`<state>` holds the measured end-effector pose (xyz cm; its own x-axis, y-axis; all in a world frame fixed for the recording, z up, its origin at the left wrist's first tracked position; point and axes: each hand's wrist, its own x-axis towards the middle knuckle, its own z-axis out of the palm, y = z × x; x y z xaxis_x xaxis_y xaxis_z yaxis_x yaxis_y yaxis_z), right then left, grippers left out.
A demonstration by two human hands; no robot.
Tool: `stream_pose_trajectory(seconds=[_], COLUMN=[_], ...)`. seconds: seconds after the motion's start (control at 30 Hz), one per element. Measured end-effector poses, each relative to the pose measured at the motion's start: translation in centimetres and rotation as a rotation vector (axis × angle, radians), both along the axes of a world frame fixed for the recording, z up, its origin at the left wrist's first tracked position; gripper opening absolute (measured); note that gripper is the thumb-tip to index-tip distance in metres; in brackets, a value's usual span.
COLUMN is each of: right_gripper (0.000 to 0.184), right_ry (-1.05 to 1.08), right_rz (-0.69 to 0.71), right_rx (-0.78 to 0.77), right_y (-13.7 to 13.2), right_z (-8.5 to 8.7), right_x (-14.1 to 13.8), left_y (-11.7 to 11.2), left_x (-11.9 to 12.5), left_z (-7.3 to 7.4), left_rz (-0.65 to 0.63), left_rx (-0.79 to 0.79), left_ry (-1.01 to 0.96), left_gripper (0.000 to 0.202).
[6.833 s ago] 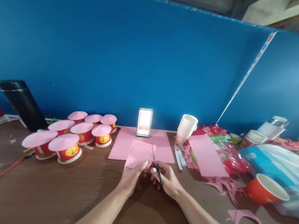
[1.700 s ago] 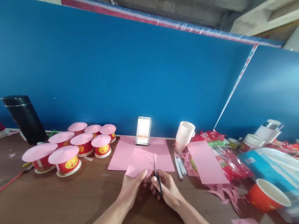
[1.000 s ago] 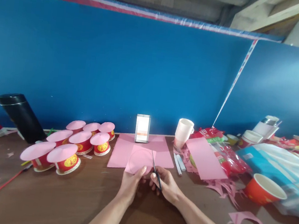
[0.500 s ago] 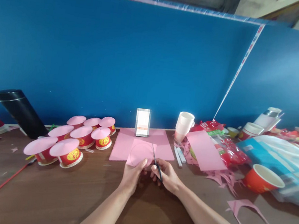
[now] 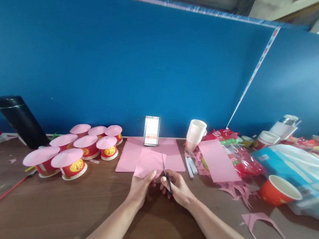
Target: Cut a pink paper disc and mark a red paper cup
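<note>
My left hand (image 5: 139, 189) pinches the near edge of a small pink paper sheet (image 5: 149, 164) with a circle drawn on it. My right hand (image 5: 178, 187) grips black scissors (image 5: 167, 174), their blades pointing away from me along the sheet's right side. The sheet hovers over larger pink paper sheets (image 5: 172, 160) lying flat on the brown table (image 5: 78, 210).
Several upturned red cups with pink paper discs (image 5: 70, 159) stand at the left, beside a black flask (image 5: 20, 120). A stack of white cups (image 5: 195, 133), two white sticks (image 5: 191, 166), another pink sheet (image 5: 218, 159), pink scraps (image 5: 262, 229), a red cup (image 5: 280, 190) and plastic bags (image 5: 296, 167) crowd the right.
Both hands stay on the pink sheet and scissors in nearly the same place. Only the view has tilted up and down.
</note>
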<state>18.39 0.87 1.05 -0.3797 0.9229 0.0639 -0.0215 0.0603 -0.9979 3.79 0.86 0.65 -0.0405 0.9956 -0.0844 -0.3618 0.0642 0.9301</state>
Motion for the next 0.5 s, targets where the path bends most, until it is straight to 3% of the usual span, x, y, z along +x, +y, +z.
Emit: stream_pose_trajectory(seconds=[0.33,0.5], right_gripper=[0.038,0.038], right_ry=[0.011,0.004], right_rz=[-0.002,0.018], right_rx=[0.012,0.021], right_y=[0.09,0.13], right_z=[-0.29,-0.23], right_x=[-0.03,0.03], left_y=[0.05,0.10], left_x=[0.02,0.17], left_z=[-0.17,0.19], left_rz=[0.014,0.044], left_rx=[0.020,-0.049], left_ry=[-0.023,-0.030], left_gripper=[0.034,0.038])
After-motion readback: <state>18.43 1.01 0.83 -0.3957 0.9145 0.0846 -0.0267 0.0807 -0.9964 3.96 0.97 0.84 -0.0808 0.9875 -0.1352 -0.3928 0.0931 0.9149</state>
